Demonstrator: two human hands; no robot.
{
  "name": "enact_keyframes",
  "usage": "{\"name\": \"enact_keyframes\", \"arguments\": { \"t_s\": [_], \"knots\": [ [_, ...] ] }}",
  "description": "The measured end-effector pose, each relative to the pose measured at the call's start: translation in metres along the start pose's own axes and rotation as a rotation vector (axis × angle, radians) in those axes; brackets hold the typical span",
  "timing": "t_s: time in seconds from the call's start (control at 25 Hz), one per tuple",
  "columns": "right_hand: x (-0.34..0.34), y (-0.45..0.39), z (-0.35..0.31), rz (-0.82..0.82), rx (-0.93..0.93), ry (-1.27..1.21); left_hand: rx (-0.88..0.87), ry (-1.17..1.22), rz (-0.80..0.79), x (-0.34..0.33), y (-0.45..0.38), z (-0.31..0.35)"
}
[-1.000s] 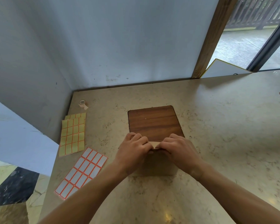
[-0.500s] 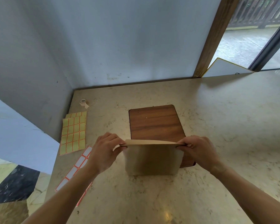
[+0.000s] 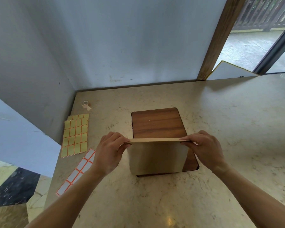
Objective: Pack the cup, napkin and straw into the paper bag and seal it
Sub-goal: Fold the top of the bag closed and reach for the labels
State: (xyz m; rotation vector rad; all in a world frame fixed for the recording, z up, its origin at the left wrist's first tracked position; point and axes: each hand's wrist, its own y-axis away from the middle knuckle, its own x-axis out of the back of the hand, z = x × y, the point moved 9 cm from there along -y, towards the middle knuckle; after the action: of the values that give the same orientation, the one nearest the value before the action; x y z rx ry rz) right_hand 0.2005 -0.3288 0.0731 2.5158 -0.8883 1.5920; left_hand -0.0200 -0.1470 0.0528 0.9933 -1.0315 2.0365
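Pale marble counter (image 3: 220, 129) fills the corner where two grey-white walls meet, with a wooden door frame (image 3: 219, 38) and a wet terrace visible at far right. At the centre, you hold a brown paper bag (image 3: 156, 157) upright on a dark wooden board (image 3: 158, 124), the bag standing on the board's near part. The bag's top is flattened into a straight folded edge that runs left to right between your hands. Your left hand (image 3: 109, 153) pinches the left end of that folded top between thumb and fingers, and your right hand (image 3: 206, 150) pinches the right end in the same way; both are closed on the paper, with knuckles turned toward the camera. Both forearms reach in from the near edge of the counter.

The cup, napkin and straw cannot be seen anywhere on the counter, and the closed bag hides whatever is inside it.

On the left side of the counter, two overlapping sheets of yellow stickers (image 3: 76, 135) with orange borders lie flat near the wall. Nearer to you, a sheet of white stickers (image 3: 76, 171) with orange-red borders lies at an angle, partly under your left forearm. A small roll of tape (image 3: 85, 104) sits in the far left corner, well apart from the bag. A white panel with a yellow edge (image 3: 229, 71) leans behind the counter at far right.
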Motion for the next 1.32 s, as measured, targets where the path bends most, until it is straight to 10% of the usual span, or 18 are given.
{"name": "enact_keyframes", "arguments": {
  "t_s": [0.6, 1.32],
  "knots": [
    [-0.02, -0.002, 0.027, -0.11, -0.142, -0.065, 0.135, 0.122, -0.033, -0.012, 0.001, -0.013],
    [-0.148, 0.0, -0.232, -0.189, 0.612, -0.028, 0.671, 0.168, 0.12, 0.062, 0.184, -0.148]
  ]
}}
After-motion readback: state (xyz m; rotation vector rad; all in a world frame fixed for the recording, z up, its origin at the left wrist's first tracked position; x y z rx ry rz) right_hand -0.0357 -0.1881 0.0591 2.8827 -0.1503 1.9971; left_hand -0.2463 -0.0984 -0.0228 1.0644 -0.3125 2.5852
